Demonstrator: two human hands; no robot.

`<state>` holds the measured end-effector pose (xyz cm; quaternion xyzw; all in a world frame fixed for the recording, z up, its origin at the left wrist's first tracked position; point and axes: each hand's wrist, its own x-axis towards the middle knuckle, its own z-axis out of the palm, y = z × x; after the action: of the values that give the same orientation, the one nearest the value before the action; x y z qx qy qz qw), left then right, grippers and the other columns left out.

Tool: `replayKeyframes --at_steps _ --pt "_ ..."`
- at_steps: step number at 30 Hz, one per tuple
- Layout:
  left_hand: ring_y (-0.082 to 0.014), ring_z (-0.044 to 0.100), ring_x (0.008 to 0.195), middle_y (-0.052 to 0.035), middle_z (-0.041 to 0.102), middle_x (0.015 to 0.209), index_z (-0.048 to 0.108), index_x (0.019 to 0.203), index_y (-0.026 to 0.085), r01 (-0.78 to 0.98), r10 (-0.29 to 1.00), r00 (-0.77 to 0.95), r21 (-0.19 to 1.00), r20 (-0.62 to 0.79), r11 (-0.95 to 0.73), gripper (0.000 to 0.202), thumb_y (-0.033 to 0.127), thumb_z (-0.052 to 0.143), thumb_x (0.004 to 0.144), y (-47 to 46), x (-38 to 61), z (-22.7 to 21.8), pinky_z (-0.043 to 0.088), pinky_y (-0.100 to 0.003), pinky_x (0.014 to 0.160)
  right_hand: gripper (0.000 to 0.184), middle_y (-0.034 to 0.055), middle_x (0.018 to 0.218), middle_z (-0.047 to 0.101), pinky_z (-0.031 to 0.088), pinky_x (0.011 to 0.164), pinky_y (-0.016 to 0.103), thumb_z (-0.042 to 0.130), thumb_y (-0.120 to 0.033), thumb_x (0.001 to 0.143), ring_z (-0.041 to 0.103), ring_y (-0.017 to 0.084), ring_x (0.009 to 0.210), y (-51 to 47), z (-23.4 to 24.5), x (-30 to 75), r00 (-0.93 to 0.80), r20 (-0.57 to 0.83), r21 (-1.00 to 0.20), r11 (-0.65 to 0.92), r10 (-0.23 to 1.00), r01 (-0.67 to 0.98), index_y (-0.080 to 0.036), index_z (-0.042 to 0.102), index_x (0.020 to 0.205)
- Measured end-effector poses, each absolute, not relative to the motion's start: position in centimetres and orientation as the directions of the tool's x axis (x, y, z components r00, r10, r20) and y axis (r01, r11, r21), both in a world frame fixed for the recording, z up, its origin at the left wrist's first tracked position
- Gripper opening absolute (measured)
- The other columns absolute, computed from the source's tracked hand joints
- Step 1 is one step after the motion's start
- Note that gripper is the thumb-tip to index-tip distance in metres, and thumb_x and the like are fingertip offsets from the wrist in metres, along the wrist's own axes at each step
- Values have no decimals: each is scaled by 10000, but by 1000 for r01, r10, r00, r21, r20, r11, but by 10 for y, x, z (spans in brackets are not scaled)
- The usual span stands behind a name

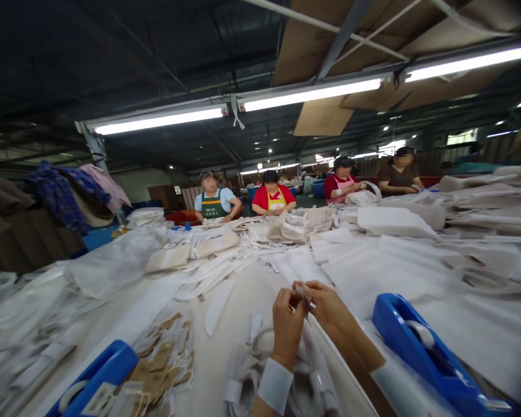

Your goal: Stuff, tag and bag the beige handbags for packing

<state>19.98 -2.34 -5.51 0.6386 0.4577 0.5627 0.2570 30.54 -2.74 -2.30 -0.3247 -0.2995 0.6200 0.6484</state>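
Your left hand (287, 321) and right hand (330, 307) meet, both pinching a small greyish piece (303, 292), partly hidden, above bundled pale straps (306, 382). 2 blue tape dispensers (429, 366) flank them; brown tags (156, 365) lie left.

I can't make out any wording for certain: a green apron (215, 202) on the far side, left of centre, bears pale lettering above larger characters, all too blurred.

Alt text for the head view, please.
Left hand and right hand pinch a small piece above a table heaped with pale material. One blue tape dispenser sits left, another right; four people line the far side.
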Motion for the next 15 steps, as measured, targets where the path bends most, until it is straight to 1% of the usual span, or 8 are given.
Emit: replayKeyframes --at_steps 2,4,6,8,10,12,15 --pt "-127 515 642 15 532 683 509 726 185 170 900 -45 891 433 -421 110 213 560 819 -20 197 -55 405 -247 618 263 64 884 714 482 681 295 829 -276 513 625 181 772 -23 -23 311 41 -1 -790 24 999 -613 -174 621 636" --pt "-112 503 608 30 517 668 486 749 189 56 913 -51 914 404 -401 106 227 563 811 -19 195 -52 404 -234 596 240 58 891 712 480 674 294 806 -278 530 618 171 750 -19 -22 318 53 26 -824 52 998 -564 -174 616 633" --pt "-94 465 558 41 506 670 517 833 187 2 921 -60 923 384 -385 63 234 553 811 -20 192 -48 380 -217 550 218 50 834 701 466 632 288 779 -290 555 596 156 691 -17 -23 325 60 55 -874 77 997 -479 -173 608 626" --pt "-81 402 507 55 471 642 572 964 183 10 935 -45 936 353 -353 159 258 530 830 -23 190 -43 322 -202 492 201 24 704 661 433 565 279 757 -288 573 549 138 597 -16 -23 329 52 68 -906 84 996 -414 -176 596 619" --pt "-73 328 473 70 392 583 616 1023 173 14 955 14 955 297 -297 234 290 520 845 -26 189 -39 255 -195 456 163 -11 585 596 386 506 270 732 -251 572 494 127 517 -15 -25 331 46 53 -915 67 998 -397 -181 595 626" --pt "-62 247 453 84 306 552 639 1006 158 -53 968 109 973 228 -223 249 316 537 844 -28 189 -36 195 -190 438 125 -31 534 558 358 487 266 698 -216 564 468 123 487 -14 -26 333 62 42 -924 62 997 -378 -186 596 628" --pt "-48 181 457 93 273 572 615 1054 156 -184 966 189 972 178 -143 293 332 596 821 -29 189 -34 138 -180 430 98 -23 552 584 390 555 273 680 -196 544 518 137 553 -11 -26 336 93 64 -932 93 994 -351 -183 595 591"
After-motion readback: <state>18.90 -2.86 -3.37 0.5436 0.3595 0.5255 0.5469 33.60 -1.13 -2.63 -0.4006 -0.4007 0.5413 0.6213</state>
